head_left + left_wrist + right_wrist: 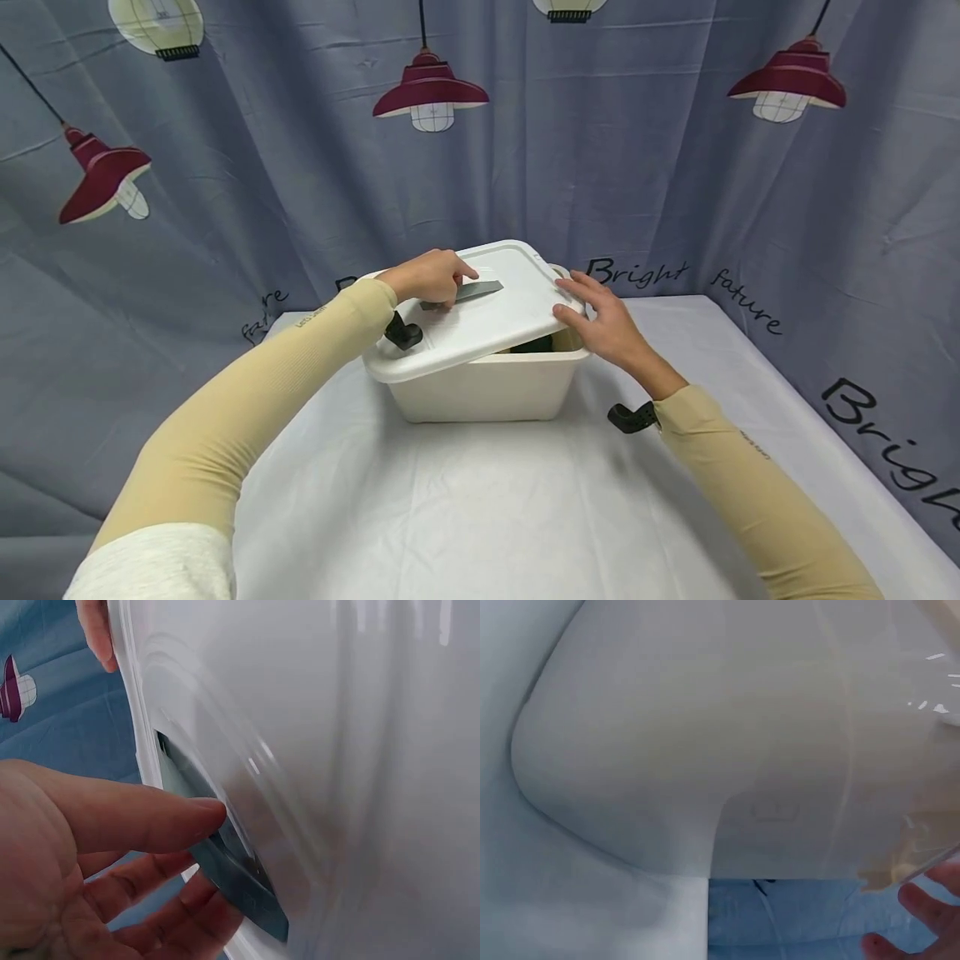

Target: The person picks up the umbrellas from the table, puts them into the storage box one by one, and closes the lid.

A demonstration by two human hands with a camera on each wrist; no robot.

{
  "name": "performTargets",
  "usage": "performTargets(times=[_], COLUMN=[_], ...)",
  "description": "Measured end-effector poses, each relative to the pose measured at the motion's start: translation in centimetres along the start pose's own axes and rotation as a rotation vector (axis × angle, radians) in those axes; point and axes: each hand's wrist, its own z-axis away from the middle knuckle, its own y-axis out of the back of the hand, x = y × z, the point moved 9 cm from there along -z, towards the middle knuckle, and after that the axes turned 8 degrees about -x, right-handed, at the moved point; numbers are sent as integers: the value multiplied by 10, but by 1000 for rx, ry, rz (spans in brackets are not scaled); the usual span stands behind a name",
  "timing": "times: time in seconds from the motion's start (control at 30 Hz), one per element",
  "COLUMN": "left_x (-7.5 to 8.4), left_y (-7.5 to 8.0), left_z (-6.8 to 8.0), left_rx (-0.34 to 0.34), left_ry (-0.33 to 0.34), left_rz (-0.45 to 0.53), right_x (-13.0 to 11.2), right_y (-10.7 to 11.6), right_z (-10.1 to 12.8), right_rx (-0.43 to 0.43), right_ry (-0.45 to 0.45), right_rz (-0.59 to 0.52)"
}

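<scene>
A white plastic storage box (483, 390) stands on the table, its white lid (525, 296) lying askew and tilted on top. My left hand (429, 277) grips the grey handle (482, 290) of the lid. In the left wrist view the thumb and fingers close around that handle (251, 889). At the lid's right edge my right hand (606, 323) touches the rim with its fingers extended. The right wrist view has the box's side wall (652, 750), with only some fingertips (926, 907) at the lower right. Through the gap under the lid, something dark (534, 344) shows inside; its kind is unclear.
A white cloth covers the table (480, 508). Behind it hangs a grey-blue curtain (315, 167) printed with red lamps and lettering. A black strap piece (632, 417) sticks out from the right wrist, and a similar one (403, 331) from the left.
</scene>
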Motion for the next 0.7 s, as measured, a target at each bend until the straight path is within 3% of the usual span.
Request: performTargets(times=[0.23,0.37,0.53,0.6,0.7], left_x=[-11,-38,-81,-92,-98], left_y=[8,16,9,3,-1], left_z=[14,39,71,79,84], left_rx=[67,135,162,170,184], left_ry=[12,97,228,260,254], left_rz=[-86,-122,-79,-60,-55], right_x=[-10,-11,-9,-9,-9], right_y=[-3,-1,0,1,1], right_z=[1,4,10,12,14], right_rx=[-99,-106,-84,-77,-62], right_ry=[30,2,-17,-21,-25], right_rz=[84,107,139,145,158])
